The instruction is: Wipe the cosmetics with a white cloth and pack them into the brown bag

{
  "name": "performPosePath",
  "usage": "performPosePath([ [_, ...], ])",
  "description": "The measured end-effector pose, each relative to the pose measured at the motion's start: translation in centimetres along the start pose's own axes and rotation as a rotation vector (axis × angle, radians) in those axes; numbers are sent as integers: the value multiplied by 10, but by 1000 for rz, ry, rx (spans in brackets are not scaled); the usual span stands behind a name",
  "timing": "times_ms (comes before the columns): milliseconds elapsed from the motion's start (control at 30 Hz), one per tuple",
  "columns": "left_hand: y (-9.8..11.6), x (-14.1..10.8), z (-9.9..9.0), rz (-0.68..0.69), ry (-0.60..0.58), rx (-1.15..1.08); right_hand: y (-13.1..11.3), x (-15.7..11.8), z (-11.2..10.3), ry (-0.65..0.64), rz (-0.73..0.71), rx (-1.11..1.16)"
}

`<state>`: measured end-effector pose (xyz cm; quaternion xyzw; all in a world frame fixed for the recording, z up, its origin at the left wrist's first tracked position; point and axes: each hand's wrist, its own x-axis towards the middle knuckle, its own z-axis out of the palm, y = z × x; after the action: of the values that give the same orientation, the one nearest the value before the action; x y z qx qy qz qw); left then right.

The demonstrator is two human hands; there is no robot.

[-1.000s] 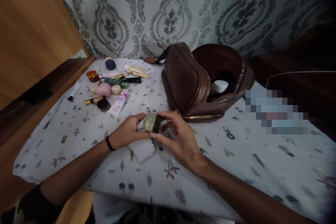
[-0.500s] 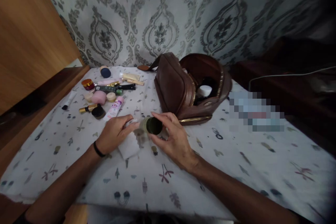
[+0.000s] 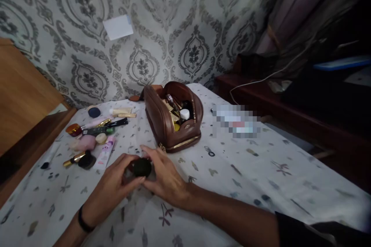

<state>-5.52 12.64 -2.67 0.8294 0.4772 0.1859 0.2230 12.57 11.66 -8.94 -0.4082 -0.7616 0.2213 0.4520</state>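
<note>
Between my two hands is a small jar (image 3: 142, 167) with a dark green, nearly black round top, held just above the cloth. My left hand (image 3: 120, 175) curls round its left side, thumb at the near edge. My right hand (image 3: 165, 177) grips it from the right with thumb and fingers. The jar's body is mostly hidden by the fingers. Just beyond my right hand stands an open brown bag (image 3: 162, 123) with several cosmetics inside, among them a white-capped container (image 3: 184, 114).
To the left lie several cosmetics: a pink-and-white tube (image 3: 104, 152), a black round pot (image 3: 87, 160), a pink sponge-like piece (image 3: 87, 142), an amber jar (image 3: 74, 129) and a dark green tube (image 3: 97, 131). A blurred-out item (image 3: 239, 120) lies right of the bag.
My view has turned right and up. My left hand has come to the jar and closed round it. The white tissue that was by my left hand no longer shows.
</note>
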Motion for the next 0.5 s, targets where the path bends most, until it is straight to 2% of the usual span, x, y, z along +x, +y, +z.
performPosePath([
  [167, 16, 15, -4, -59, -118, 7, -2, -3, 1, -91, -75, -109],
  [367, 32, 30, -3, -60, -223, 91, -6, -3, -2, -94, -40, -140],
  [433, 32, 36, -13, -76, -226, 120, -8, -2, -4, -44, -47, -64],
  [500, 32, 44, -33, -80, -214, 134, -9, -2, -8, 47, -59, 36],
])
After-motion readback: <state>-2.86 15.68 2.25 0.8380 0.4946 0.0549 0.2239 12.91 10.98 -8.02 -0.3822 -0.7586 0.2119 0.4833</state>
